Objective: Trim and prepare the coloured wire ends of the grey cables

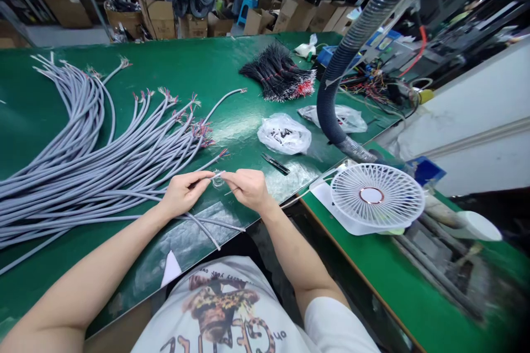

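Note:
My left hand (186, 192) is closed, its thumb and forefinger pinching a grey cable (217, 175) near its end. Just to the right, my right hand (248, 186) is closed too, with its fingertips pinched on the same cable end. Thin pale strands hang around the short stretch between the fingers. To the left and behind my left hand lies a large spread of grey cables (124, 165), many with stripped ends showing red and white wires. A pair of small dark thread snips (276, 164) rests on the green table (232, 121) beyond my right hand.
Behind the snips sit a plastic bag (284, 133) of small dark parts and another bag (348, 118). Bundled black wires (277, 71) lie farther back. A ribbed hose (331, 88) comes down on the right, by a white fan (376, 198). Cardboard boxes (161, 16) line the background.

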`<act>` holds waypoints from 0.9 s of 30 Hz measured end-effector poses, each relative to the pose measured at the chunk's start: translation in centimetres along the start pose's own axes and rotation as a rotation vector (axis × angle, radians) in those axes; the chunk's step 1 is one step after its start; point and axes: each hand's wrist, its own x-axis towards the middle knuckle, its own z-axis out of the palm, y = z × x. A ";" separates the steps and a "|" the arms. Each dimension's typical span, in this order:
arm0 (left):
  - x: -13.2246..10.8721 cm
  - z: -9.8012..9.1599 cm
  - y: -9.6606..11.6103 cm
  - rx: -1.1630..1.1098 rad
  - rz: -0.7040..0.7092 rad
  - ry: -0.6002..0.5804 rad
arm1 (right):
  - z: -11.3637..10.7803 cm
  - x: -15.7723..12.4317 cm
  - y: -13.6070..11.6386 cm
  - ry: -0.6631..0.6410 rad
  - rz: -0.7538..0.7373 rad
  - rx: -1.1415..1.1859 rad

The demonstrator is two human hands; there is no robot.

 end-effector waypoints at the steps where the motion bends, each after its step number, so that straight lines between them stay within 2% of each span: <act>1: 0.0 0.0 0.1 -0.017 -0.024 0.000 | 0.4 -0.2 0.0 0.006 -0.004 -0.027; 4: 0.1 -0.1 0.3 -0.064 -0.076 -0.019 | 1.2 -0.6 0.0 -0.014 0.080 0.064; 8: 0.1 -0.1 0.2 -0.120 -0.110 -0.027 | 1.1 -0.2 -0.1 0.072 0.448 0.411; 10: 0.1 -0.1 0.1 -0.145 -0.111 -0.029 | 0.8 0.5 -0.5 0.121 0.556 0.557; 16: 0.0 -0.2 -0.1 -0.296 -0.107 0.018 | 1.5 2.7 -2.2 0.011 0.505 0.749; 19: 0.1 -0.2 -0.4 -0.381 -0.153 0.015 | 2.7 3.1 -2.0 -0.022 0.521 0.904; 23: 0.4 -0.5 -0.1 -0.436 -0.214 0.007 | 4.0 2.9 -1.1 -0.004 0.543 1.136; 27: 0.5 -1.0 0.4 -0.424 -0.219 0.017 | 4.4 2.4 -0.9 0.006 0.509 1.118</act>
